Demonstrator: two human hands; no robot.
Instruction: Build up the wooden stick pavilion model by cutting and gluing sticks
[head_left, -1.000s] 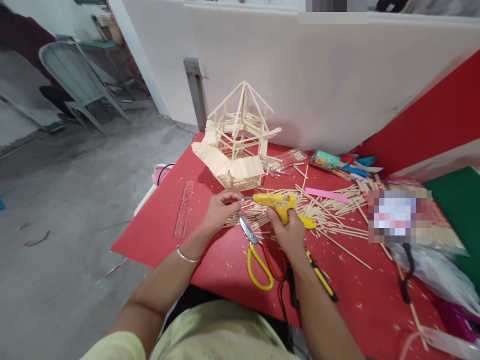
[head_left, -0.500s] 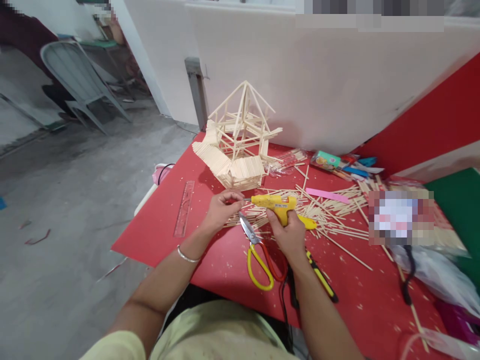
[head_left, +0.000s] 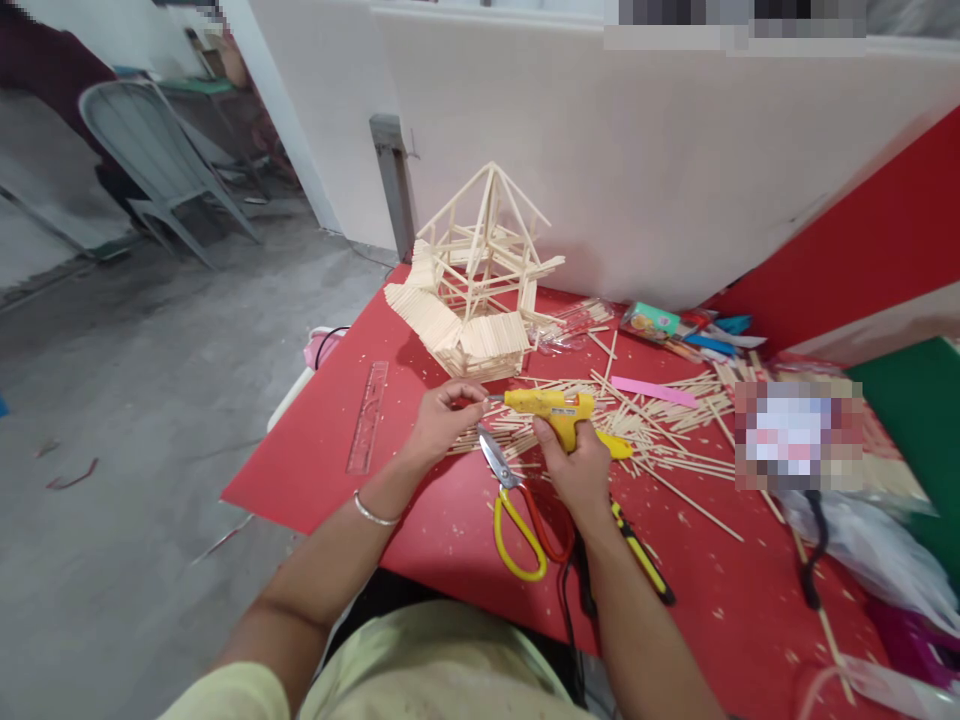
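Right hand (head_left: 581, 465) grips the gun (head_left: 551, 404); left hand (head_left: 442, 420) is pinched near its nozzle, can't tell on what. Brace your wrists, dab small, fingertips off the likely hot tip. Scissors (head_left: 507, 477) sit close by, sticks (head_left: 651, 422) around, model (head_left: 495, 336) beyond, upright on the table (head_left: 304, 460).

My pistol-shaped yellow plastic glue gun (head_left: 551, 404) has a pale label. Near the front edge of my red tabletop (head_left: 442, 510), the metal scissors (head_left: 508, 476) have silver blades, one yellow loop, one red. By the back edge, the peaked wooden stick model (head_left: 491, 337) is cream.
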